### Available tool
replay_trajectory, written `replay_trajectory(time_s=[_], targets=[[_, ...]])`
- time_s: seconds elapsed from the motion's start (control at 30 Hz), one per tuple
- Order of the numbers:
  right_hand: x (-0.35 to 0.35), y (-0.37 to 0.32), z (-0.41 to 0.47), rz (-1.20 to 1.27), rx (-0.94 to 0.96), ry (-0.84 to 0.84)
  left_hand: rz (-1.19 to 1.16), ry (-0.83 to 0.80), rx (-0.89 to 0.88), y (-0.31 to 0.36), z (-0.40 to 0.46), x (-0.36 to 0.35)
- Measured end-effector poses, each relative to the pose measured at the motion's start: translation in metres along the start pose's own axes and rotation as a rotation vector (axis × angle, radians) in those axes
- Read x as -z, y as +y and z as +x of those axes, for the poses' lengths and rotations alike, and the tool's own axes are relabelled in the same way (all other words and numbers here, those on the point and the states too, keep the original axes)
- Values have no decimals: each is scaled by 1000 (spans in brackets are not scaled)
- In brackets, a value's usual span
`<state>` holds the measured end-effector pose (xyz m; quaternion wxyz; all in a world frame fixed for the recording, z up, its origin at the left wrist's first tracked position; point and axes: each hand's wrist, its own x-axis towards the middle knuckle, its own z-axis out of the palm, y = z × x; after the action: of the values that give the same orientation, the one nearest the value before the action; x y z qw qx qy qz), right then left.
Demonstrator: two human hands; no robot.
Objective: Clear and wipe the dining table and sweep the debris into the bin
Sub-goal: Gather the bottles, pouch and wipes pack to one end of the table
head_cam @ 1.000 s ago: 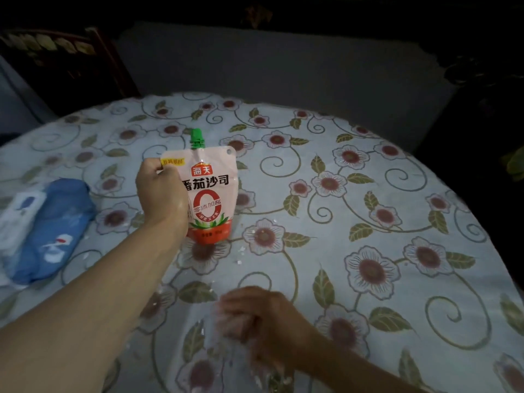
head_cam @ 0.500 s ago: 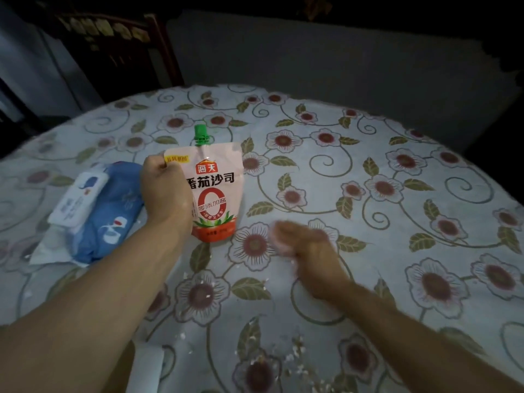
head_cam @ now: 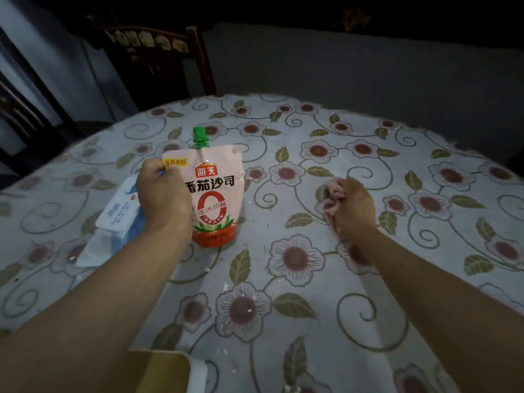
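My left hand grips the left edge of a pink sauce pouch with a green cap, holding it upright with its base on the round table, which has a flowered cloth. To the right, my right hand is curled around a crumpled pinkish wipe and presses it on the cloth. Small white crumbs lie scattered on the cloth in front of the pouch.
A blue and white pack of wipes lies left of the pouch, partly behind my left wrist. A brown cardboard piece sits at the near edge. A dark wooden chair stands behind the table on the left.
My right hand with the wipe has moved away from me and to the right across the cloth. My left hand keeps the pouch in place. The view has shifted.
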<state>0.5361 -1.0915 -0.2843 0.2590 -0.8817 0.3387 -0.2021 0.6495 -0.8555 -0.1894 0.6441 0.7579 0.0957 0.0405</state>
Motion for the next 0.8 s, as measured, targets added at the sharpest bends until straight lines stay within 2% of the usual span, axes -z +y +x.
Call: replay_trajectory(time_s=[0.07,0.33,0.53,0.7,0.8], targets=[[-18,6,14,-115,-60,-51,-10,-1,-5,-1,7,3],[-66,-46,38,-105,228,-265,-41,8,-23,-4,26,18],[-87,-73,44,-20,372,-276,-49,-9,-66,-3,31,25],[-82,-81,28,95,616,-351,-40,-14,-77,-5,25,25],[-84,-87,-3,59,632,-392,-43,18,-50,-6,17,25]])
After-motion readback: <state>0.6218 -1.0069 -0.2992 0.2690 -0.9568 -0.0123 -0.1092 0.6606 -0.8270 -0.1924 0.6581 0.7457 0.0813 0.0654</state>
